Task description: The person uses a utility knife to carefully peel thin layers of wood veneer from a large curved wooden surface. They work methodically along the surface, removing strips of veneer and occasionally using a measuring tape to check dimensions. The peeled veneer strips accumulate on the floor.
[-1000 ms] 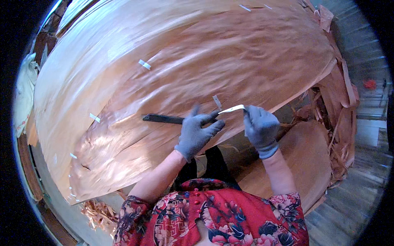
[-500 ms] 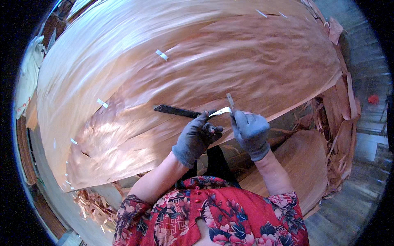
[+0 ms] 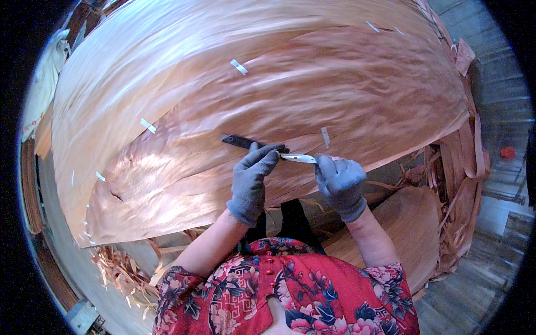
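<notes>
A short strip of white tape (image 3: pixel 298 158) with small dark holes is stretched between my two gloved hands, just above a large wrinkled sheet of brown wood veneer (image 3: pixel 357 89). My left hand (image 3: pixel 251 181), in a grey glove, pinches the strip's left end. The right hand (image 3: pixel 339 184), closed in a matching glove, grips its other end; its fingertips are partly hidden. Behind my left fingers a dark, flat, bar-like tool (image 3: pixel 237 140) with a slanted end shows against the veneer. I cannot tell whether those fingers touch it.
Similar white tape pieces, one near my right hand (image 3: pixel 325 137) and another farther off (image 3: pixel 239 67), stick to the veneer. Veneer scraps (image 3: pixel 125 273) pile at the lower left, and long offcuts (image 3: pixel 460 195) at the right. A smaller veneer sheet (image 3: pixel 391 229) lies by my right forearm.
The tape strip, arched upward before, is now pulled nearly straight. My left hand has turned and its fingers point more to the right. The whole view has shifted slightly.
</notes>
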Available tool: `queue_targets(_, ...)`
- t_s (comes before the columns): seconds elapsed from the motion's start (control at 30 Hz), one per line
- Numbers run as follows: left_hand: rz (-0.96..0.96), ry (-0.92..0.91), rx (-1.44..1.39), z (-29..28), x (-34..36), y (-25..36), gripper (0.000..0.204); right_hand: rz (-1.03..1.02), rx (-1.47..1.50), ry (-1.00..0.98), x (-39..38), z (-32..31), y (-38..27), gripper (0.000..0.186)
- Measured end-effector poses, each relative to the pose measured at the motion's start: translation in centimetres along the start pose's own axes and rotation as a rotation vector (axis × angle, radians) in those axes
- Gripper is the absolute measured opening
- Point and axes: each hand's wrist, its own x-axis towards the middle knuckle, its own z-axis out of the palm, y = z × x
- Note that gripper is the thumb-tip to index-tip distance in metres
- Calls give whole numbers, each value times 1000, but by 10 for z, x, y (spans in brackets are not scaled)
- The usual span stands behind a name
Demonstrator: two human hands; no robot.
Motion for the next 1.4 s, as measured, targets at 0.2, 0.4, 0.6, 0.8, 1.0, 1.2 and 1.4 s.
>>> queue_targets(0.2, -81, 43, -173, 2, -1, 1, 60, -25, 17, -8, 2, 1, -7, 12)
queue_targets(0.4, 48, 24, -52, -3, 0, -4, 82, -31, 29, -73, -6, 6, -11, 12)
queue_targets(0.6, 416, -109, 355, -7, 3, 7, 90, -89, 84, -91, -17, 14, -11, 29)
queue_targets(0.8, 331, -112, 267, -15, -2, 18, 95, -9, 79, -289, -46, 18, 8, 51)
queue_targets(1.0, 211, -299, 334, -26, -12, 35, 96, 216, 761, -124, -27, 12, -6, 52)
queue_targets(1.2, 174, -376, 324, -33, -27, 54, 101, 151, 1082, -235, -2, 17, -42, 26)
queue_targets(1.4, 113, -273, 306, -62, -39, 55, 98, 603, 1426, -454, -2, 0, -82, 14)
